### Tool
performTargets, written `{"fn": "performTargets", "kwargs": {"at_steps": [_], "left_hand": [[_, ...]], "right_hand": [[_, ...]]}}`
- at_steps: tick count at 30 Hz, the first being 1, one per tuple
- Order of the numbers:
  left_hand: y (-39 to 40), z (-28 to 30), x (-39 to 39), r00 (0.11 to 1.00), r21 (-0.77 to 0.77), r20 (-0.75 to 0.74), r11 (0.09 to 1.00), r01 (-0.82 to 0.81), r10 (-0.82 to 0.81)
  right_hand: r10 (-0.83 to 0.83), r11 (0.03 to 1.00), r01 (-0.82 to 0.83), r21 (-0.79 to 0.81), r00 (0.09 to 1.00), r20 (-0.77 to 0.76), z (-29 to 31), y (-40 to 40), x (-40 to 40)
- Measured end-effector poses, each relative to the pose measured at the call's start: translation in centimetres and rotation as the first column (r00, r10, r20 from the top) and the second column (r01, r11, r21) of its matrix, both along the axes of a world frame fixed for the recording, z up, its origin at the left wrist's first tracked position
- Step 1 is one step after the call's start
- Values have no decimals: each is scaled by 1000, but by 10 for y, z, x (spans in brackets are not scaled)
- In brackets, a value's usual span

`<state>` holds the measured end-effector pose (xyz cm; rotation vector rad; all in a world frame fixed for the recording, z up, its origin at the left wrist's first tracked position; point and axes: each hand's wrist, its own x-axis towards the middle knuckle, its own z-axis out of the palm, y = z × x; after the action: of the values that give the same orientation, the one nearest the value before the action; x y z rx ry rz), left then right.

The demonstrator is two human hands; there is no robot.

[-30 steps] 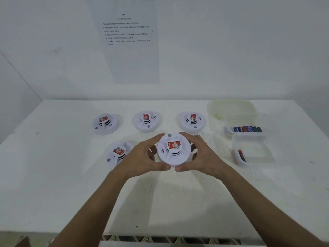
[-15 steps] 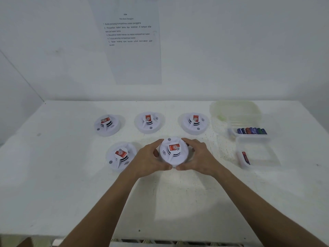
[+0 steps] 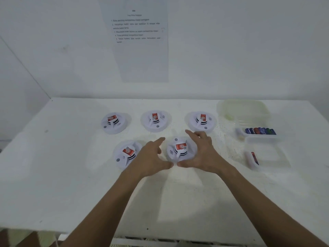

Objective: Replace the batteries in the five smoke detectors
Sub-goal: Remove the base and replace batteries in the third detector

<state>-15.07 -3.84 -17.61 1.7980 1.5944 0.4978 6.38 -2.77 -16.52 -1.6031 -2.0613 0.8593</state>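
The near-right smoke detector (image 3: 179,152) sits on the white table (image 3: 53,175), front row. It looks light, rigid plastic (probably slick), best gripped around its rim. The left hand (image 3: 151,159) and right hand (image 3: 204,154) flank it, fingers spread, seemingly gripping nothing. Four other detectors and battery trays (image 3: 263,139) lie around.

Bare table (image 3: 71,175) is lying open before the front detectors (image 3: 179,150), giving free approach. Behind, three rear detectors (image 3: 154,121) are blocking reach; rightward, two clear containers (image 3: 267,157) are crowding the edge, leaving narrow gaps.
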Motion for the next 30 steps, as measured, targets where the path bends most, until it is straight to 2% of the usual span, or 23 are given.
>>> {"fn": "performTargets", "kwargs": {"at_steps": [3, 6, 10, 12, 17, 20, 25, 30], "left_hand": [[-6, 23, -28, 997, 89, -6, 994, -70, 71], [-16, 37, -64, 987, 110, 34, 981, -158, 155], [-38, 41, -101, 988, 143, 25, 978, -155, 153], [-45, 33, -112, 987, 112, 20, 981, -158, 157], [-48, 8, -120, 972, -23, -36, 972, -232, 232], [-43, -1, -118, 973, -5, 11, 974, -229, 229], [-40, 5, -113, 986, 35, 80, 989, -147, 144], [-36, 39, -90, 986, 51, 168, 998, -26, 18]], "right_hand": [[111, 993, -107, 45, 988, -110, 10, 3, -25], [226, 974, -225, 26, 958, -174, 12, 7, -58], [358, 930, -367, -31, 921, -154, 7, 11, -103], [428, 903, -430, 3, 899, -93, 1, 16, -122], [432, 899, -433, -69, 901, -21, -9, 28, -136], [444, 892, -443, -91, 896, -11, -13, 34, -138], [434, 899, -434, -61, 901, -18, -12, 30, -126], [396, 918, -397, 0, 916, -57, 7, 21, -88]]}}
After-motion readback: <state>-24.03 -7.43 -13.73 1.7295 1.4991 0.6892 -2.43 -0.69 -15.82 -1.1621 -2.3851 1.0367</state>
